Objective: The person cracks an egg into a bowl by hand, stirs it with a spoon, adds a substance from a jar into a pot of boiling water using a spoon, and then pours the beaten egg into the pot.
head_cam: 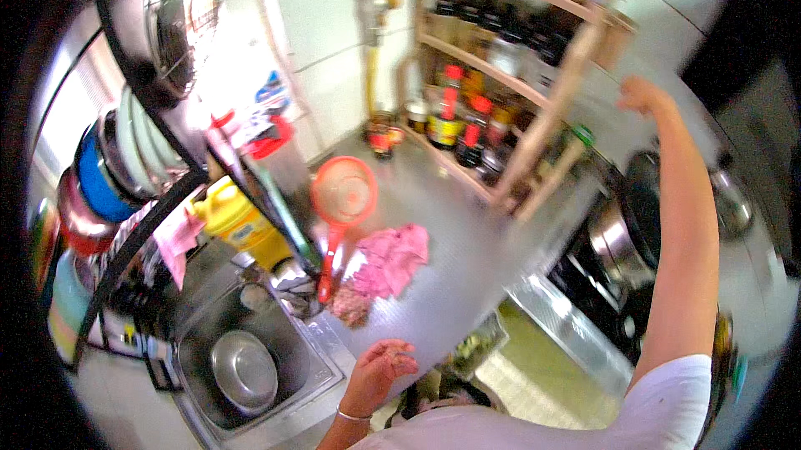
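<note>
My left hand (383, 367), with a bracelet (354, 415) at its wrist, hovers by the front edge of the metal counter (447, 275). Its fingers are half curled and apart, with nothing plainly held. Nearest to it on the counter are a brown scrubbing pad or cloth (350, 306) and a crumpled pink cloth (393, 259). Stretched far out past the stove, my right hand (644, 97) is near the wall, right of the wooden spice rack (532, 131). Its fingers are bent and blurred; whether they hold anything is unclear.
A steel bowl (244, 372) sits in the sink (294, 350). Beside it stand a yellow jug (244, 218) and a red-handled strainer or ladle (344, 193). A dish rack (150, 212) rises at left. Under my right arm is a stove with a steel pot (616, 240).
</note>
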Demonstrator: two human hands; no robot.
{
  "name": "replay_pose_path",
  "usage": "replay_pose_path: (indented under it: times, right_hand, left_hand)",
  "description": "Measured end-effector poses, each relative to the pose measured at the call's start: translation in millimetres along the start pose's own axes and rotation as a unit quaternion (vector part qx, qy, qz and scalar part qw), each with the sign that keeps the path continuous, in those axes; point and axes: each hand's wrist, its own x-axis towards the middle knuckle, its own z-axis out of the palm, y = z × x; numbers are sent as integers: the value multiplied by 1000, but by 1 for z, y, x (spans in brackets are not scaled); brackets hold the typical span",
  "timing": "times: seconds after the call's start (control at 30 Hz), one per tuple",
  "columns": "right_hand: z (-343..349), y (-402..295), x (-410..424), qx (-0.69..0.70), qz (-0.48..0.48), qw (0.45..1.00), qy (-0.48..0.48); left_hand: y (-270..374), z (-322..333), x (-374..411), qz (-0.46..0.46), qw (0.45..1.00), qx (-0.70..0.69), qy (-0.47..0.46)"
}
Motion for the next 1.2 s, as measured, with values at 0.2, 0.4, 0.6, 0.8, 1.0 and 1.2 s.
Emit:
replay_pose_path:
  times: [0.2,0.4,0.6,0.8,1.0,1.2]
  right_hand:
    - [-159,-94,-243,87,-58,990,91]
    - [-180,-147,-491,215,-33,970,105]
    - [-51,-134,-731,319,168,931,-60]
    - [147,-188,-1017,393,473,761,-205]
    - [238,-230,-1091,613,498,578,-205]
    - [312,-198,-1059,652,437,607,-121]
  left_hand:
    - [-27,19,-23,-113,981,-117,-104]
    - [-74,87,-45,-205,955,-34,-213]
    - [-167,195,-71,-314,894,38,-318]
    - [-295,326,-148,-396,798,130,-436]
    - [-377,429,-216,-451,701,180,-522]
    - [-435,491,-211,-443,709,245,-491]
